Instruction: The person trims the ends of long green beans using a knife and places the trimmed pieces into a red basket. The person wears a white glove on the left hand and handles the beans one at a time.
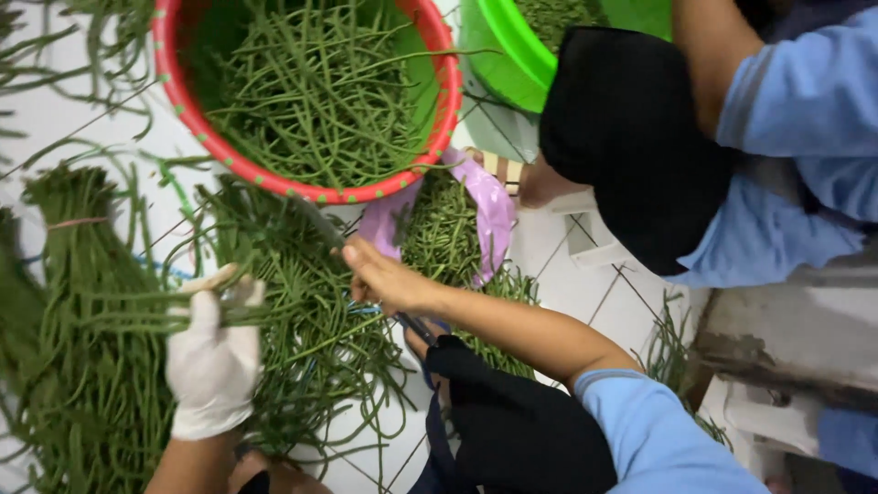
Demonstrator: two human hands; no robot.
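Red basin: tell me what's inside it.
The red basin holds a tangled heap of cut green long beans against a green inner wall. The beans cover its bottom, so anything beneath them cannot be seen, and the frame edge crops its far rim.

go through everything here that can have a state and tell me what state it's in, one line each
Left hand: gloved, closed around a bunch of long beans.
Right hand: bare, grip closed on a knife.
Red basin: upright, holding cut beans.
Green basin: upright, partly out of view.
Purple bag: open, beans inside.
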